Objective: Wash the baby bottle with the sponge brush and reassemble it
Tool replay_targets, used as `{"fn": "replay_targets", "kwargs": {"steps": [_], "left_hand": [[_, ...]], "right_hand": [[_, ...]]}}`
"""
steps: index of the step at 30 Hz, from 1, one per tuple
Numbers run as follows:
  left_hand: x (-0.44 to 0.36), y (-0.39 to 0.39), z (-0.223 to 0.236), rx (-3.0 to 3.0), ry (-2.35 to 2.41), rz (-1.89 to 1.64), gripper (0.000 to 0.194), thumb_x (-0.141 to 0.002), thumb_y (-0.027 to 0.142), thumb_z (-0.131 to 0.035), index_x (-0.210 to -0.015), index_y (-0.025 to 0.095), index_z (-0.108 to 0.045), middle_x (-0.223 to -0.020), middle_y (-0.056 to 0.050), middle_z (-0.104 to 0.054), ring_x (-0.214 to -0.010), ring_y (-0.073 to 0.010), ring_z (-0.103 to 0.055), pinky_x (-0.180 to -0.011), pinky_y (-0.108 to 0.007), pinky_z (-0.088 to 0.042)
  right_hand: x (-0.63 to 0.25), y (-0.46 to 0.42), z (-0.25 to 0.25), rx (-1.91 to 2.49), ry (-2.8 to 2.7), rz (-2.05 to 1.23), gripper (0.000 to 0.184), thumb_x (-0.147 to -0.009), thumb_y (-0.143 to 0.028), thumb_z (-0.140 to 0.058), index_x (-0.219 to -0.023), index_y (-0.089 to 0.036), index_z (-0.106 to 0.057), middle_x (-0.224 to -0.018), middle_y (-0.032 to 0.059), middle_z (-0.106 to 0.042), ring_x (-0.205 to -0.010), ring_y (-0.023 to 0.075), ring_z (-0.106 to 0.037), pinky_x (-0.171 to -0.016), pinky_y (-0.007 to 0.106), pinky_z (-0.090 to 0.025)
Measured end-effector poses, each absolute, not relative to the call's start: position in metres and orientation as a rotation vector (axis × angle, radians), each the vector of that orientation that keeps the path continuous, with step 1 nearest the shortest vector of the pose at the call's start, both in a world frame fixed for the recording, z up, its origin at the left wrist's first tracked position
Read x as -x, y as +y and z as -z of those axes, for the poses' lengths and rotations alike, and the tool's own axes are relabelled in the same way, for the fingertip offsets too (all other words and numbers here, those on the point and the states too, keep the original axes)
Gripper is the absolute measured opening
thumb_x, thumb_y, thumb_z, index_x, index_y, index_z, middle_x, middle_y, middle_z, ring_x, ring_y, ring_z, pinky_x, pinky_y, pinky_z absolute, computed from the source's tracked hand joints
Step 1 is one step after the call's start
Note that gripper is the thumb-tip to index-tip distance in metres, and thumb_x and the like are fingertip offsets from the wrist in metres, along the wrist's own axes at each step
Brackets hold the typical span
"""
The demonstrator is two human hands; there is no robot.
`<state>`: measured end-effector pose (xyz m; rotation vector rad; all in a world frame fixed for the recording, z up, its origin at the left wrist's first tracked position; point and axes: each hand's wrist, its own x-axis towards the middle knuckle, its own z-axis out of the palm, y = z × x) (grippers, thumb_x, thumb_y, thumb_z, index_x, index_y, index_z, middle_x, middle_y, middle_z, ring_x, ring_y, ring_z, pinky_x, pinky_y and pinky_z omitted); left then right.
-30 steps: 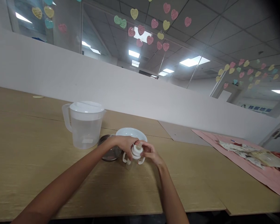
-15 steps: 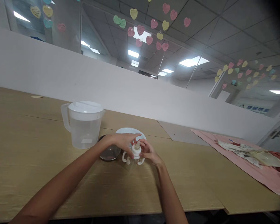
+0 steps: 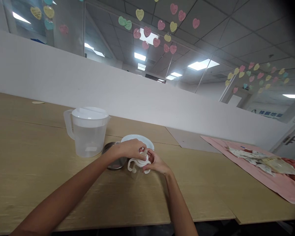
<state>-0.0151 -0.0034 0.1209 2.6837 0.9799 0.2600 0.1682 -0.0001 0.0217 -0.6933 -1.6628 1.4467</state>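
A clear baby bottle (image 3: 137, 172) with a white collar and two white side handles stands on the table in front of me. My left hand (image 3: 132, 149) reaches over from the left, its fingers closed around the white collar (image 3: 141, 161) and teat at the top. From the other side my right hand (image 3: 157, 162) grips the bottle near its neck and right handle. The teat is partly hidden by my fingers. Behind the hands lies a white plate (image 3: 131, 137), partly covered. A round metal dish (image 3: 115, 164) sits beside the bottle, under my left wrist.
A clear plastic pitcher (image 3: 90, 139) with a white lid stands at left, holding water. On the right, a pink cloth (image 3: 218, 146) bears a cloth and a doll-like figure, only partly clear. A white wall (image 3: 127, 95) with glass above closes off the table's back.
My left hand has shifted its fingers over the top of the bottle, covering more of the teat. The collar looks turned or tilted, and my right thumb sits lower.
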Motion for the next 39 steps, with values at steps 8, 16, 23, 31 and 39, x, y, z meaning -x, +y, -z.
{"fn": "replay_targets", "kwargs": {"steps": [8, 16, 23, 31, 39], "left_hand": [[0.006, -0.011, -0.117, -2.635, 1.296, -0.263, 0.037, -0.064, 0.052, -0.048, -0.069, 0.017, -0.059, -0.061, -0.003, -0.056, -0.054, -0.0152, -0.047, -0.048, -0.025, -0.029], [0.021, 0.010, -0.117, -2.652, 0.599, -0.218, 0.056, -0.062, 0.018, -0.053, -0.118, 0.026, -0.046, -0.104, 0.000, -0.058, -0.089, -0.0151, -0.052, -0.073, -0.021, -0.039], [0.009, 0.005, -0.111, -2.543, 0.715, -0.383, 0.073, -0.063, 0.038, -0.061, -0.128, 0.023, -0.031, -0.111, -0.005, -0.054, -0.098, -0.0193, -0.051, -0.080, -0.026, -0.039], [0.013, 0.005, -0.113, -2.565, 0.640, -0.234, 0.068, -0.064, 0.024, -0.058, -0.127, 0.024, -0.031, -0.101, -0.002, -0.059, -0.093, -0.0169, -0.053, -0.076, -0.024, -0.040], [0.012, -0.004, -0.113, -2.684, 0.934, -0.362, 0.062, -0.059, 0.048, -0.062, -0.113, 0.021, -0.048, -0.108, -0.006, -0.056, -0.097, -0.0237, -0.051, -0.076, -0.028, -0.039]], "right_hand": [[-0.168, 0.001, -0.020, 0.693, -1.684, -1.413, 0.067, -0.046, -0.008, -0.076, -0.105, -0.024, -0.048, -0.103, 0.0001, -0.056, -0.092, 0.0139, -0.054, -0.077, 0.024, -0.045], [-0.169, 0.002, -0.018, 0.707, -1.633, -1.443, 0.071, -0.047, -0.007, -0.076, -0.110, -0.022, -0.047, -0.115, 0.0036, -0.052, -0.104, 0.0166, -0.050, -0.082, 0.026, -0.044], [-0.171, 0.005, -0.013, 0.691, -1.600, -1.438, 0.079, -0.045, -0.006, -0.076, -0.114, -0.028, -0.045, -0.119, 0.0030, -0.048, -0.109, 0.0173, -0.046, -0.075, 0.024, -0.048], [-0.172, 0.006, -0.012, 0.686, -1.661, -1.500, 0.063, -0.051, -0.010, -0.075, -0.108, -0.021, -0.050, -0.099, 0.0024, -0.058, -0.087, 0.0151, -0.056, -0.068, 0.025, -0.050], [-0.173, 0.010, -0.009, 0.721, -1.628, -1.449, 0.066, -0.047, -0.009, -0.076, -0.108, -0.021, -0.052, -0.113, 0.0041, -0.052, -0.103, 0.0183, -0.048, -0.074, 0.025, -0.048]]}}
